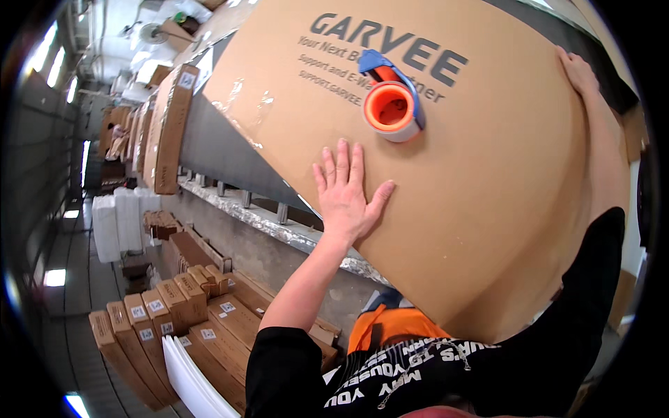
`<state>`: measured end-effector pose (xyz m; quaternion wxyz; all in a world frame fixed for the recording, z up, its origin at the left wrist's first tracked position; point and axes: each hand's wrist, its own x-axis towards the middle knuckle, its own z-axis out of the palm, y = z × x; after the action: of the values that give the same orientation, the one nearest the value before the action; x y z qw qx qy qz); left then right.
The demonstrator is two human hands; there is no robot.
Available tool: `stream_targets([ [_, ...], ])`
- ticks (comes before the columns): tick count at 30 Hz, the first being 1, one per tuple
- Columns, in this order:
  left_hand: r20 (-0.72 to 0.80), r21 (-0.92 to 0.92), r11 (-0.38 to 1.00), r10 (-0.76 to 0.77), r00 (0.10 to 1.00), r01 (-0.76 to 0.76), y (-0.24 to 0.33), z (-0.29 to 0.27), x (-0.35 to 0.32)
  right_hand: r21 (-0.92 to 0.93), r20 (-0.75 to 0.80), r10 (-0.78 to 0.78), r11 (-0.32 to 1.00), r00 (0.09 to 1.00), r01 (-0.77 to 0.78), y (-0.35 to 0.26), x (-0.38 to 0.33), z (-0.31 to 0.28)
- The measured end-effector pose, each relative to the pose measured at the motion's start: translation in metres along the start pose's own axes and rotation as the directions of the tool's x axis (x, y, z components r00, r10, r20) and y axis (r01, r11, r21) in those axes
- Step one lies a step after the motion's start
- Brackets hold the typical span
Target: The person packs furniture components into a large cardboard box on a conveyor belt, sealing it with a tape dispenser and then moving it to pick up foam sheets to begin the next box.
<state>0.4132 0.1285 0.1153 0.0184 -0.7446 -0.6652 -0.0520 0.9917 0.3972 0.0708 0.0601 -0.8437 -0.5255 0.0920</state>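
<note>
A large flat cardboard box (481,181) with dark printing fills the middle and right of the head view. My left hand (347,191) lies flat on its top near the left edge, fingers spread. At the far right edge of the box rests my right hand (578,73), fingers stretched over the rim, gripping nothing that I can see. Between the two hands, nearer the left one, a tape dispenser (391,104) with a blue frame and an orange-cored roll of clear tape stands on the box. Strips of clear tape (258,111) shine at the box's left corner.
Beneath the box runs a dark conveyor belt (223,150) with a metal side rail (254,209). Another carton (169,132) lies farther along it. Several cartons (150,313) are stacked at the lower left beside white foam sheets (198,380). White foam blocks (118,223) stand beyond.
</note>
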Motion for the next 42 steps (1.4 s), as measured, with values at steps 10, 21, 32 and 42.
stream_targets([
  [10, -0.105, -0.095, 0.990, 0.096, 0.990, -0.106, -0.064, 0.010, -0.006, 0.030, -0.232, -0.174, 0.982, 0.957, 0.186, -0.002, -0.080, 0.029],
  [21, 0.172, -0.044, 0.943, 0.332, 0.928, -0.329, -0.095, -0.060, -0.202, 0.264, -0.599, -0.063, 0.926, 0.799, 0.270, -0.032, -0.420, 0.070],
  [32, -0.377, 0.305, 0.872, 0.480, 0.792, -0.383, -0.141, -0.043, -0.325, 0.366, -0.899, 0.168, 0.794, 0.403, 0.485, -0.085, -0.650, 0.095],
  [42, -0.330, 0.261, 0.882, 0.465, 0.822, -0.393, -0.182, -0.057, -0.325, 0.977, 0.103, 0.718, 0.057, 0.689, -0.205, 0.015, -0.763, 0.183],
])
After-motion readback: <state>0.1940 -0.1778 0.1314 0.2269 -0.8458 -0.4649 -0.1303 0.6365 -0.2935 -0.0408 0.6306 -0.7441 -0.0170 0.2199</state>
